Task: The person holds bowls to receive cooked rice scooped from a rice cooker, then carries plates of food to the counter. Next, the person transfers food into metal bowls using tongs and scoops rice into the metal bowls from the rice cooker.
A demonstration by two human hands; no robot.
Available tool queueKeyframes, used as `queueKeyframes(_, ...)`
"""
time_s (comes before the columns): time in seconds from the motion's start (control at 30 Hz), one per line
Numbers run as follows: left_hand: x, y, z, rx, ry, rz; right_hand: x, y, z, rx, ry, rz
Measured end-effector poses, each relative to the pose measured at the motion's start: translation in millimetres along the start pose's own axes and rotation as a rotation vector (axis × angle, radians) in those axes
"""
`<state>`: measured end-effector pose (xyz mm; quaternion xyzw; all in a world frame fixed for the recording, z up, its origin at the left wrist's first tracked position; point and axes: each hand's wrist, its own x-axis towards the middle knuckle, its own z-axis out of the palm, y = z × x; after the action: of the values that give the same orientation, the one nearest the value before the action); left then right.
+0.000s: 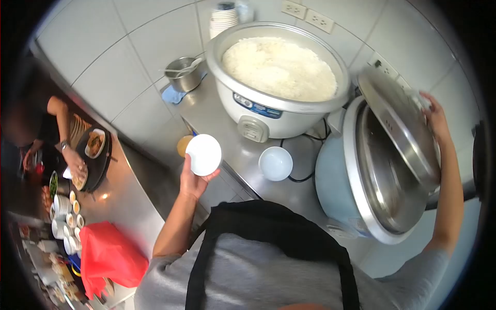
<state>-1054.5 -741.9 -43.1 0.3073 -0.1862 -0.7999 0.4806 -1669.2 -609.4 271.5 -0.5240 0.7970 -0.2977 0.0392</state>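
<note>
My left hand is wrapped round a white bowl, held above the counter's front edge. At the far right, my right hand is on the far side of a tilted metal lid, with its fingers at the lid's edge. That lid leans over a second large cooker; shiny metal shows below it, and I cannot tell whether this is a pot or another lid. Between the two cookers' fronts sits another white bowl. An uncovered rice cooker full of white rice stands ahead.
A steel pot with utensils stands on a blue cloth. Stacked paper cups are behind. Black cords run across the counter. At left, a co-worker's hand is over a dark tray; a red bag lies nearer.
</note>
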Motion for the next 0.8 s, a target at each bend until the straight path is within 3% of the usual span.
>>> queueKeyframes(0.17,23,41,-10,-0.122,-0.030,0.112,-1,31,25,0.046,-0.144,0.158)
queueKeyframes(0.2,28,50,-9,-0.157,-0.137,0.113,10,53,29,0.020,-0.117,0.095)
queueKeyframes(0.27,35,66,-1,-0.226,-0.153,0.142,20,52,28,0.040,-0.140,0.165)
queueKeyframes(0.43,62,108,-23,-0.496,-0.322,0.095,51,20,16,-0.542,-0.368,0.522)
queueKeyframes(0.57,84,142,-40,-0.586,-0.416,0.058,83,-20,23,-0.436,-0.363,0.937)
queueKeyframes(0.63,95,157,-53,-0.582,-0.401,0.057,84,-55,41,-0.484,-0.350,1.007)
queueKeyframes(0.7,98,169,-67,-0.590,-0.410,-0.019,119,55,8,-0.647,-0.417,0.706)
queueKeyframes(0.77,105,180,-78,-0.578,-0.472,-0.037,175,162,-24,-1.046,-0.293,0.024)
queueKeyframes(0.8,104,185,-82,-0.493,-0.380,0.001,182,80,12,-1.030,-0.260,-0.066)
